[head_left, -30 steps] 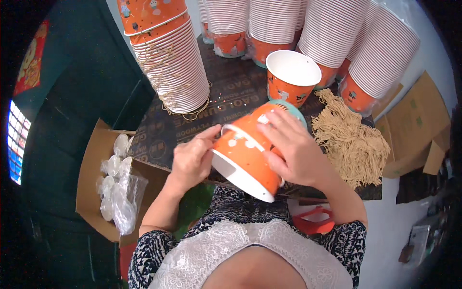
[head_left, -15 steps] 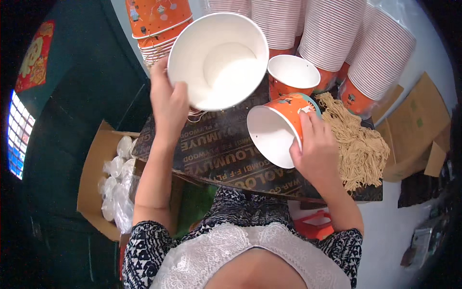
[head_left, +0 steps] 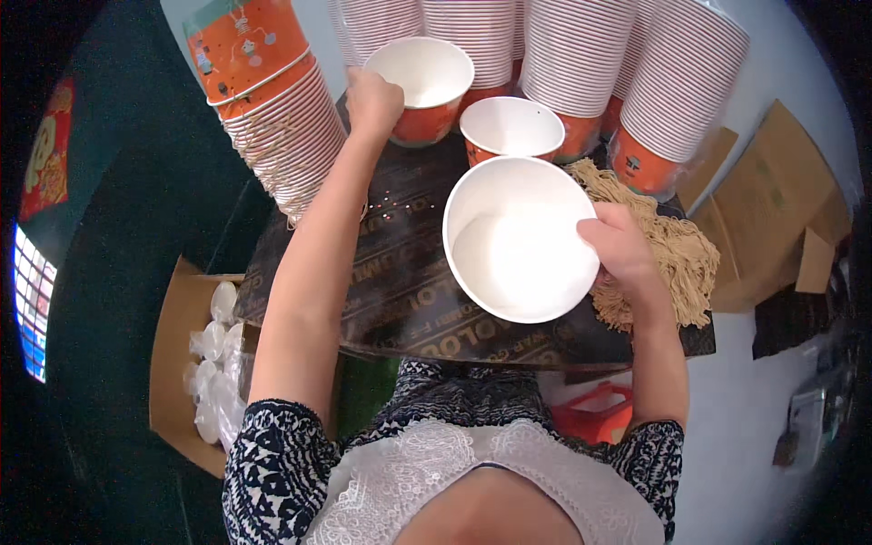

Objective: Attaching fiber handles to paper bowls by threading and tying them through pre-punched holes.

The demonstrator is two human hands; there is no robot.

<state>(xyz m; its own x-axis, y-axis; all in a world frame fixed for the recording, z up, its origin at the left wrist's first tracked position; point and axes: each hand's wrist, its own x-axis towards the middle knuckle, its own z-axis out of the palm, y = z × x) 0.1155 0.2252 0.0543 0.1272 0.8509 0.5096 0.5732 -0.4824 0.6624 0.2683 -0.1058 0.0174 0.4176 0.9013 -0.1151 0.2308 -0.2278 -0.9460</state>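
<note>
Clamping one cup (head_left: 520,241) at three o'clock is my right hand (head_left: 625,247); whether my left hand (head_left: 374,104) grips the farther cup (head_left: 423,86) at nine, I can't tell.

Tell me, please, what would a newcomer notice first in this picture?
The paper cup in the right hand probably strikes first, its wide white mouth facing the camera over the dark tabletop. Next come the tall stacks of orange paper cups along the far side. A heap of tan cords lies at right, partly behind that hand.
</note>
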